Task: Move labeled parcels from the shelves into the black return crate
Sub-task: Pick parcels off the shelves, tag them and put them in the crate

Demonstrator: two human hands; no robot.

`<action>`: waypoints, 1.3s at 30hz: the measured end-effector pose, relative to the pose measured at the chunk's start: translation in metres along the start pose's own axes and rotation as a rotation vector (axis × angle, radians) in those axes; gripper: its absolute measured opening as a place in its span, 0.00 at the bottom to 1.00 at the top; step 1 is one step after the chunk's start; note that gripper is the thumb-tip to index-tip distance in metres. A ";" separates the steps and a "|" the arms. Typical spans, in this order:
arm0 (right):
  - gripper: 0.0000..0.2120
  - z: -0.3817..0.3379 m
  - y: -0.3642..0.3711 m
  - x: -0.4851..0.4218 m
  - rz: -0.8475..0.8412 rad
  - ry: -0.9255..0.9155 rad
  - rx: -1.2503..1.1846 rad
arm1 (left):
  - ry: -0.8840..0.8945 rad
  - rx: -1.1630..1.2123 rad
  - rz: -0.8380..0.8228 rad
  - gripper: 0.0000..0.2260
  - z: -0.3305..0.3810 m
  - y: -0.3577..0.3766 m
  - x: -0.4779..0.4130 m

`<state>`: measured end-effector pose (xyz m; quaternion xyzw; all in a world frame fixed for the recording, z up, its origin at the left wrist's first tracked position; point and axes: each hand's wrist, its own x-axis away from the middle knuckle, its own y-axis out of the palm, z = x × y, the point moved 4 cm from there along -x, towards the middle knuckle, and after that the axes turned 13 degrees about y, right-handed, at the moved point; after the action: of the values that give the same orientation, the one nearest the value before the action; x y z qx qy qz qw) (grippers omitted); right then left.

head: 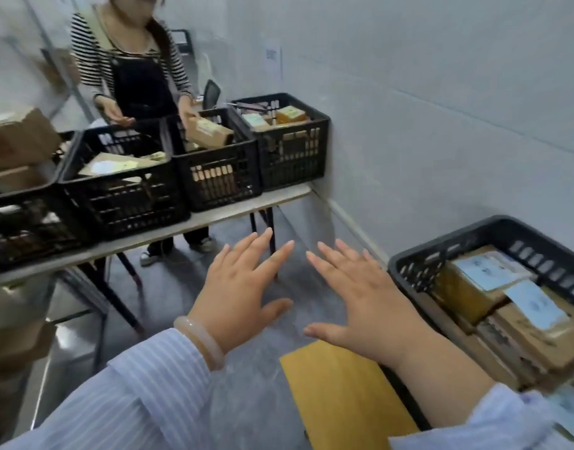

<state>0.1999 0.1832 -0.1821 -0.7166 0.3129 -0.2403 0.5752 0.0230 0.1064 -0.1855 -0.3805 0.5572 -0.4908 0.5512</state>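
Observation:
My left hand [243, 287] and my right hand [354, 297] hover side by side over the grey floor, fingers spread straight, holding nothing. To the right of my right hand stands a black crate [493, 235] filled with brown parcels [467, 293] that carry pale blue labels [535, 303]. A yellow-brown flat parcel [341, 397] lies below my right wrist. Several more black crates [123, 203] with parcels stand in a row on a table [233, 212] ahead.
Behind the table another person in a striped top holds a labeled brown parcel [211, 133] over the third crate [220, 177]. Cardboard boxes [16, 138] sit at the left edge. A grey wall runs along the right. Table legs stand ahead of my hands.

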 end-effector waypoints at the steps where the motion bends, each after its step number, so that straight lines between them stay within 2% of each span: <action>1: 0.47 -0.024 0.005 -0.008 -0.022 -0.048 -0.008 | -0.074 -0.005 0.021 0.38 -0.017 -0.010 0.022; 10: 0.47 -0.264 0.054 -0.055 -0.101 -0.475 -0.022 | -0.525 -0.113 0.148 0.41 -0.125 -0.068 0.224; 15: 0.46 -0.421 0.094 -0.043 -0.197 -0.741 -0.025 | -0.814 -0.200 0.149 0.39 -0.182 -0.107 0.360; 21: 0.47 -0.557 0.142 -0.033 -0.242 -0.946 -0.070 | -1.040 -0.192 0.136 0.38 -0.213 -0.123 0.477; 26: 0.45 -0.629 0.180 -0.022 -0.328 -1.084 -0.018 | -1.233 -0.143 0.141 0.36 -0.235 -0.121 0.541; 30: 0.39 -0.673 0.196 -0.045 -0.369 -1.081 -0.039 | -1.364 -0.021 0.139 0.34 -0.256 -0.106 0.563; 39: 0.35 -0.748 0.243 -0.127 -0.505 -1.116 -0.096 | -1.703 0.086 0.248 0.32 -0.335 -0.088 0.579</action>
<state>-0.4559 -0.2637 -0.2503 -0.8115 -0.2044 0.0567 0.5445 -0.3776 -0.4302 -0.2702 -0.5340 -0.0277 0.0050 0.8450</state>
